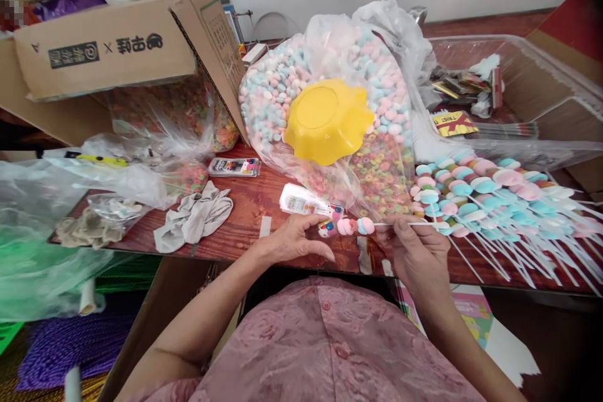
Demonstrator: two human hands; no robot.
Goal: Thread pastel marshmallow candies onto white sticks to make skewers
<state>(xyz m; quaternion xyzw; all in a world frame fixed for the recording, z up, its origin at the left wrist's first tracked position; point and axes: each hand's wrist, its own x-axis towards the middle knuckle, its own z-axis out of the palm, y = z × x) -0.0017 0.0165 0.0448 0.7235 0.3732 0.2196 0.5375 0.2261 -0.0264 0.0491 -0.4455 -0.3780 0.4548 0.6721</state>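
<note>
One candy skewer [347, 226], on the near side of the yellow bowl [325, 119], is pinched by the right hand [419, 254], left hand [294, 242] fingers parted; its marshmallows [366, 226] may be shed through tilting.

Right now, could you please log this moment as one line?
left hand: open, thumb spread | right hand: pinching white stick threaded with pink and blue sweets | nearby: yellow dish, loaded sticks

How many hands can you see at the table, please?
2: the left hand, its thumb spread, near the threaded marshmallows; and the right hand, gripping the white stick.
</note>
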